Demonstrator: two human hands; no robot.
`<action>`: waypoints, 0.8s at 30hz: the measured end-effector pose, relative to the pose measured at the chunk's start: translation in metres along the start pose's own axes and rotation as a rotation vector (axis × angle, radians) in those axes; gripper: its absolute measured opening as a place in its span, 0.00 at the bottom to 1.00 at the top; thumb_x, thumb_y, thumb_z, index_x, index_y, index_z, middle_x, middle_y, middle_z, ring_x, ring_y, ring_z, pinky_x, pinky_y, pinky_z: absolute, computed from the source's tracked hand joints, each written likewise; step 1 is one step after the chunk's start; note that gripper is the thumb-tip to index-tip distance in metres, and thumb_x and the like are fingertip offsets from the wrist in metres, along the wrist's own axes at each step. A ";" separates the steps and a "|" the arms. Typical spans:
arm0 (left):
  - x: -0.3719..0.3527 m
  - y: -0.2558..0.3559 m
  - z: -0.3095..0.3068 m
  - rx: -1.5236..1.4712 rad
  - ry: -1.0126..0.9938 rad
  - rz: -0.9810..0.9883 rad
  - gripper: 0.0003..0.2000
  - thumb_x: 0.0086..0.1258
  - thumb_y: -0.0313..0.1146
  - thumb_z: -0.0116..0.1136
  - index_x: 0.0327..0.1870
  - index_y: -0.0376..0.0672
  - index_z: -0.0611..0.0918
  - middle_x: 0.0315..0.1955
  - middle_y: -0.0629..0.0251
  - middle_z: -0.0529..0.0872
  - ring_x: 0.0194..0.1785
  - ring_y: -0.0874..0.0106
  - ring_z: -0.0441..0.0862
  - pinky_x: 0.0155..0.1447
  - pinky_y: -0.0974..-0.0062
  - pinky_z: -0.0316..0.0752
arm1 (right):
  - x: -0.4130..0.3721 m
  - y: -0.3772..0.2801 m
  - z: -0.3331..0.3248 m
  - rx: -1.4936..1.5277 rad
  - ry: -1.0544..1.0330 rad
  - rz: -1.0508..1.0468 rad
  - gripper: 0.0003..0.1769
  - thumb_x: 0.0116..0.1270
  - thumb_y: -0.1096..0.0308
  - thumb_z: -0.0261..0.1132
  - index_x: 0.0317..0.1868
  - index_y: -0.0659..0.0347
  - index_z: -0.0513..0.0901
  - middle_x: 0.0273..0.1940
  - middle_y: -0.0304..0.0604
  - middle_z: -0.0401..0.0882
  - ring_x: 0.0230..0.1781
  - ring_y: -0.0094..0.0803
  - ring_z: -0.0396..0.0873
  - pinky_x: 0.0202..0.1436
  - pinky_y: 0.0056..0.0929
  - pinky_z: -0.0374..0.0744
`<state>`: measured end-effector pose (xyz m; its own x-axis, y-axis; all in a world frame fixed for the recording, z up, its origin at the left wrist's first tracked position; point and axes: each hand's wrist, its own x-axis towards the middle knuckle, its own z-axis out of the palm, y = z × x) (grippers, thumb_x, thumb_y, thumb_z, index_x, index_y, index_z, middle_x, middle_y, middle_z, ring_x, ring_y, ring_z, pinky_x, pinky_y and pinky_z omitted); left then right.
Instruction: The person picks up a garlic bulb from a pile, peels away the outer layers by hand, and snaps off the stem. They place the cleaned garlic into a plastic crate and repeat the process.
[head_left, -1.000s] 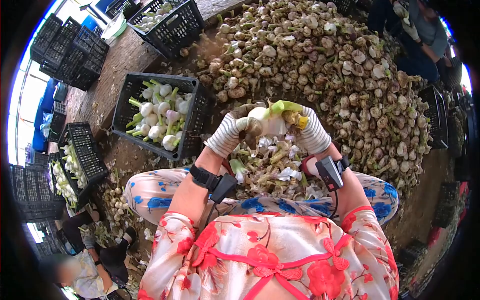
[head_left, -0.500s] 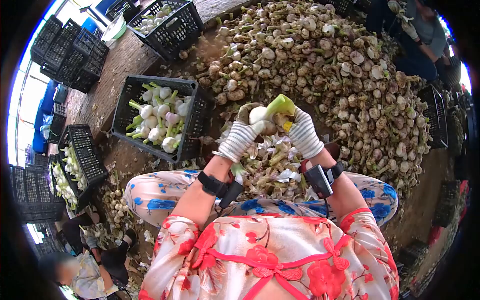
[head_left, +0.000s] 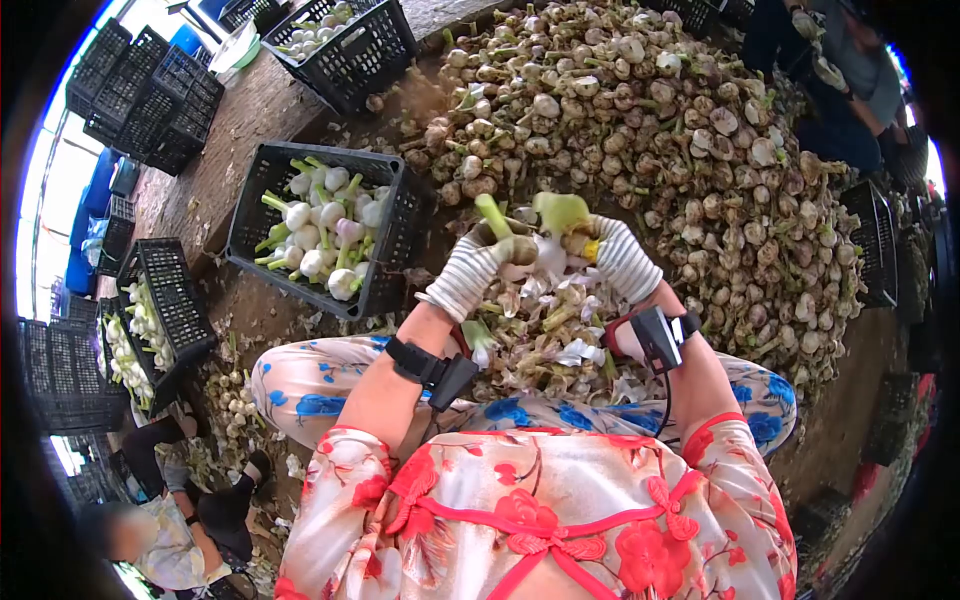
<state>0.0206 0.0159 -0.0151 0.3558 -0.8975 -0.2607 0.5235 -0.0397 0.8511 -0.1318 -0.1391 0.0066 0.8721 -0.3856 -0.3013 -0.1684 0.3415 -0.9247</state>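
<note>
My left hand [head_left: 472, 268], in a striped glove with a soiled finger part, is closed around a garlic bulb. Its cut green stem [head_left: 490, 212] points up past my fingers, which hide most of the bulb. My right hand [head_left: 622, 262], gloved alike with a yellow band at the fingers, pinches a pale green piece of garlic skin [head_left: 562, 210]. Whitish skin [head_left: 549, 255] hangs between the hands. Below them lies a heap of peeled skins and leaves [head_left: 555, 330]. To the left, a black crate [head_left: 391, 235] holds cleaned white garlic [head_left: 325, 215] with short stems.
A large pile of unpeeled garlic [head_left: 640, 130] spreads ahead and right. More black crates stand upper left [head_left: 350, 75] and left [head_left: 185, 300], some stacked [head_left: 150, 100]. One person sits lower left [head_left: 175, 535], another upper right [head_left: 850, 80].
My hands have moved apart. The pale green skin now stands away from the bulb in my right hand, and the stem in my left hand has come into view, pointing up.
</note>
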 end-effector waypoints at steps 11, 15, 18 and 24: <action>0.008 0.021 -0.008 -0.764 0.076 0.093 0.20 0.59 0.47 0.56 0.42 0.38 0.75 0.36 0.60 0.81 0.40 0.68 0.79 0.45 0.72 0.77 | -0.001 0.005 -0.040 -0.297 -0.143 -0.004 0.16 0.56 0.59 0.64 0.36 0.65 0.80 0.34 0.43 0.81 0.31 0.34 0.80 0.32 0.29 0.78; 0.024 0.006 -0.046 -0.854 0.102 0.100 0.17 0.59 0.52 0.55 0.36 0.46 0.78 0.35 0.70 0.81 0.44 0.69 0.77 0.52 0.55 0.72 | -0.023 -0.020 -0.074 0.558 -0.140 -0.096 0.22 0.56 0.58 0.66 0.42 0.69 0.75 0.38 0.48 0.78 0.36 0.33 0.79 0.33 0.25 0.80; 0.018 0.015 -0.021 -0.768 0.202 0.024 0.18 0.58 0.53 0.56 0.36 0.47 0.79 0.35 0.70 0.82 0.44 0.68 0.78 0.48 0.57 0.76 | -0.009 -0.015 -0.052 -0.736 -0.091 0.020 0.14 0.59 0.67 0.59 0.45 0.60 0.77 0.38 0.48 0.80 0.38 0.33 0.78 0.43 0.35 0.78; 0.019 -0.002 -0.013 -0.964 0.080 -0.156 0.20 0.63 0.51 0.49 0.44 0.44 0.75 0.36 0.59 0.82 0.41 0.59 0.78 0.43 0.55 0.78 | 0.004 0.011 0.007 -0.560 0.041 -0.056 0.16 0.62 0.60 0.61 0.38 0.68 0.79 0.25 0.31 0.75 0.28 0.14 0.68 0.34 0.18 0.72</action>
<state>0.0365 0.0042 -0.0273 0.2616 -0.8790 -0.3987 0.9646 0.2522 0.0770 -0.1269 -0.1312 -0.0028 0.8700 -0.4272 -0.2463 -0.3502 -0.1835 -0.9185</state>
